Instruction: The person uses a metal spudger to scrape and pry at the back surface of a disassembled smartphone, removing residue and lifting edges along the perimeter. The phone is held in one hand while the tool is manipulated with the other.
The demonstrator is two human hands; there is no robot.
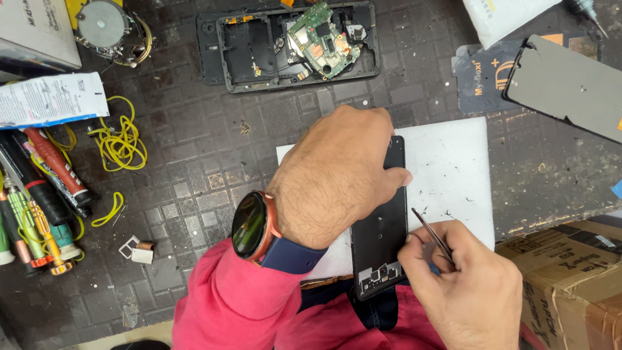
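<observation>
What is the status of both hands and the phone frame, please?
Left hand pressing down on black phone frame. Right hand holding tweezers at frame's right edge. Frame lies on white sheet. Nothing blocking.

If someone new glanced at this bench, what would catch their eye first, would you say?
Probably the left hand pressing a black phone frame onto a white sheet at centre, while the right hand works tweezers along its edge. Next, the opened phone with its green circuit board at the top.
</observation>
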